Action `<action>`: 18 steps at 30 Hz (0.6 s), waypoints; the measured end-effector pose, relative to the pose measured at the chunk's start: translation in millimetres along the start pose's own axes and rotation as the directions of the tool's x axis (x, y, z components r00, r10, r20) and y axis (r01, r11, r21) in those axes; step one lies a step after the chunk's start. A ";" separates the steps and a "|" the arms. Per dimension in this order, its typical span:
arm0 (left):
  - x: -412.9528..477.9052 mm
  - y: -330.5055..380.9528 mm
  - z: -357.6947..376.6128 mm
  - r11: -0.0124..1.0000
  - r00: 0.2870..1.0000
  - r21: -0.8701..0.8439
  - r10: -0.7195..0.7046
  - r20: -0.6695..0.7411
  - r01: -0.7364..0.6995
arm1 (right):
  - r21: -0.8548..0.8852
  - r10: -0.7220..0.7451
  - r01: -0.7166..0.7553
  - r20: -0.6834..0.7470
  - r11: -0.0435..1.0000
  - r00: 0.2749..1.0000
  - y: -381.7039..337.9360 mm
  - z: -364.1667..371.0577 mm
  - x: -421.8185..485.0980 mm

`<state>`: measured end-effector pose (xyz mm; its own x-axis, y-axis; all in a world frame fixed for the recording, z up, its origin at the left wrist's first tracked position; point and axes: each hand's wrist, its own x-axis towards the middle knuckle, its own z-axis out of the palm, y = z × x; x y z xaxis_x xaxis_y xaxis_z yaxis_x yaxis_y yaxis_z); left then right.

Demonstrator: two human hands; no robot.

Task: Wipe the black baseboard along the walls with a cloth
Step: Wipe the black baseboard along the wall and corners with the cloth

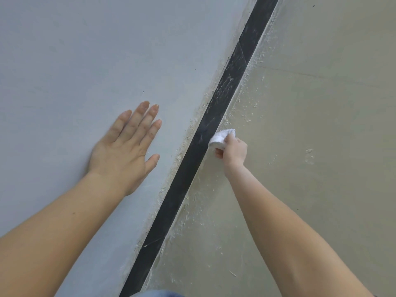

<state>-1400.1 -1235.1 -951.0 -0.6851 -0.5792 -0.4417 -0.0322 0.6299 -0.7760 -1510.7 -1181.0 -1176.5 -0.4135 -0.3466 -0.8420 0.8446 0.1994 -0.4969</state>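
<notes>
A black baseboard [192,159] runs diagonally from the bottom centre to the top right, between the grey wall and the floor. Beyond the cloth it is streaked with white dust and scratches; the stretch nearer me looks darker. My right hand [232,152] is shut on a bunched white cloth [221,137], which presses against the baseboard's floor-side edge. My left hand [126,146] lies flat on the wall with fingers spread, well left of the baseboard, holding nothing.
The grey wall [85,61] fills the left half. A beige tiled floor [321,125] fills the right, with white plaster flecks scattered along the baseboard and a tile joint crossing it. A bit of blue denim [156,294] shows at the bottom edge.
</notes>
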 end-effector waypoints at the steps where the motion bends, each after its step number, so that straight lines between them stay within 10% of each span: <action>1: -0.5 0.3 0.1 1.000 1.000 -0.013 -0.006 -0.005 0.006 | -0.078 0.004 -0.005 -0.012 0.997 1.000 9.6 -1.0 -7.1; 7: 0.5 -3.5 4.9 0.996 0.990 -0.087 -0.013 -0.137 0.001 | -0.254 0.382 -0.297 0.424 0.920 0.821 47.2 12.7 -54.7; 18: 0.1 -2.6 3.4 0.999 0.990 -0.034 -0.009 -0.142 0.004 | 0.340 0.195 -0.241 0.166 0.909 0.967 -48.5 12.9 -4.1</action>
<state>-1397.5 -1238.5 -950.6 -0.7810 -0.5056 -0.3667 -0.0597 0.6448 -0.7620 -1545.6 -1201.0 -1146.2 -0.1789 -0.4483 -0.8758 0.9831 -0.0468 -0.1768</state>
